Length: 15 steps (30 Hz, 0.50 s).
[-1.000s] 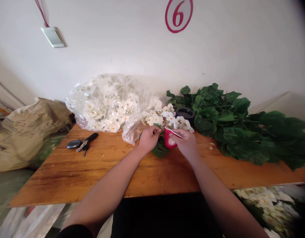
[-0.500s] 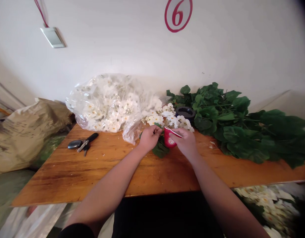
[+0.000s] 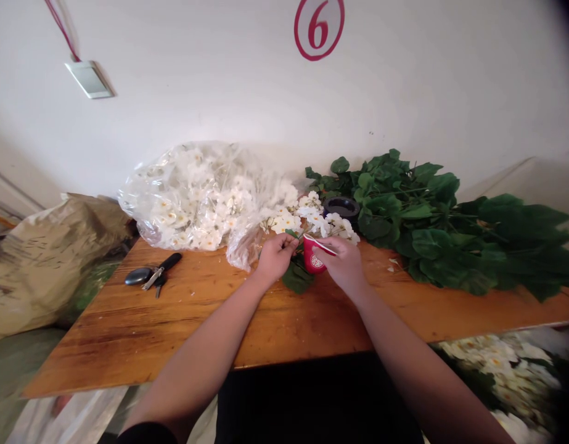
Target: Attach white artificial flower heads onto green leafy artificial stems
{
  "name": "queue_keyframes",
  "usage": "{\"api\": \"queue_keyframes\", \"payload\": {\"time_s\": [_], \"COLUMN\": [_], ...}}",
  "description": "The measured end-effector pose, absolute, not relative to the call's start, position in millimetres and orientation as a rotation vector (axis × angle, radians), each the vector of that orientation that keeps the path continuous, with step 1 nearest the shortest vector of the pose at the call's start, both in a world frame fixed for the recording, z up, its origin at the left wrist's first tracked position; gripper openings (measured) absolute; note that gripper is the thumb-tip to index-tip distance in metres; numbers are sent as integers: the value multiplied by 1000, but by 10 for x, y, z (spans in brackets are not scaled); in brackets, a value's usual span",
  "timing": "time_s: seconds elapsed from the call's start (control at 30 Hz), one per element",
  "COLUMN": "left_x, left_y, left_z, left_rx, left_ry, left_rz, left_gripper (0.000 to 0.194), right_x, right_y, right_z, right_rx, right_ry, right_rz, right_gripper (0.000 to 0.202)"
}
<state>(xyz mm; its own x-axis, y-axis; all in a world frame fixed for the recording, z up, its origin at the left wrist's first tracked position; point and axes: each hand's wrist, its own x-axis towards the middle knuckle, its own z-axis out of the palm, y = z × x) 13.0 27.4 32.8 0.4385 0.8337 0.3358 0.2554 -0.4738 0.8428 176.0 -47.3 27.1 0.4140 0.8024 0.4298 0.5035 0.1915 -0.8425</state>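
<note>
My right hand (image 3: pixel 345 262) is closed on a red paper cup (image 3: pixel 314 257) with a white emblem and a white rim; the cup looks squeezed and tilted. Beside it, my left hand (image 3: pixel 275 254) pinches the stem of a green leafy sprig (image 3: pixel 297 277), whose leaves hang between the two hands, against the cup's left side. Just behind the hands, loose white flowers (image 3: pixel 314 216) with yellow centres lie on the wooden table (image 3: pixel 196 333). The exact grip of my left fingertips is partly hidden.
A clear plastic bag (image 3: pixel 192 197) of white flowers stands at the back left. Keys (image 3: pixel 158 280) with a dark fob lie before it. A black ring (image 3: pixel 342 208) and piled green leaves (image 3: pixel 432 228) are on the right. Left of the table is a brown sack (image 3: pixel 57 259).
The camera view has shifted slightly. Both hands keep almost the same pose, with the cup and the leafy sprig still held close together.
</note>
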Motion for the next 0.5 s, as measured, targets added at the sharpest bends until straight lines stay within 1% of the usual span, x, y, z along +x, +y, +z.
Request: {"api": "queue_keyframes", "payload": {"time_s": [0.5], "left_x": [127], "left_y": [343], "left_z": [245], "left_rx": [1913], "left_ry": [837], "left_rz": [1018], "left_gripper": [26], "right_x": [1776], "right_y": [-449], "right_z": [270], "right_rx": [-1432], "right_ry": [-1245], "right_rz": [336], "right_gripper": [20]}}
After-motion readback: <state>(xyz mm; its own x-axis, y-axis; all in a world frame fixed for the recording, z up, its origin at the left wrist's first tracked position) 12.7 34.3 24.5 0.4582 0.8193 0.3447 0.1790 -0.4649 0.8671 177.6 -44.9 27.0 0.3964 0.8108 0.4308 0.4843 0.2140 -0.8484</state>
